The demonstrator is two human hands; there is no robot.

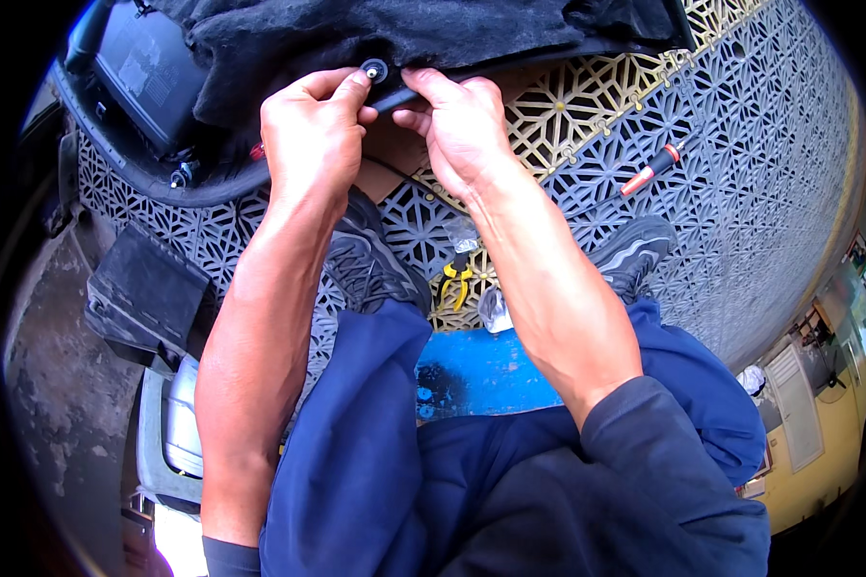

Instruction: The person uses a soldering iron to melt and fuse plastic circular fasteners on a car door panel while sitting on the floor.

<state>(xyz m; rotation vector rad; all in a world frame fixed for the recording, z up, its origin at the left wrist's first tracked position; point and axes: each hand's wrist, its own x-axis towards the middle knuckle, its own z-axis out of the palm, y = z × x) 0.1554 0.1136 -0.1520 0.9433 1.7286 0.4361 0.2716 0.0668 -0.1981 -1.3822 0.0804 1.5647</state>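
A black felt-like liner [289, 43] with a dark rim edge lies across the top of the view. Set in it near the edge is a round black fastener [374, 70] with a small brass-coloured centre. My left hand [313, 130] pinches the liner's edge, thumb and forefinger closed right at the fastener's left side. On the other side, my right hand [467, 125] grips the same edge, thumb on top and fingers curled below. What lies beneath the edge is hidden.
An orange-and-black screwdriver [650, 170] rests on the grey-and-yellow lattice floor tiles [751, 173]. Between my feet lie yellow-and-black pliers [456, 279] and a clear plastic bag [494, 310]. I sit over a blue board [491, 370]. A black box [149, 288] stands at left.
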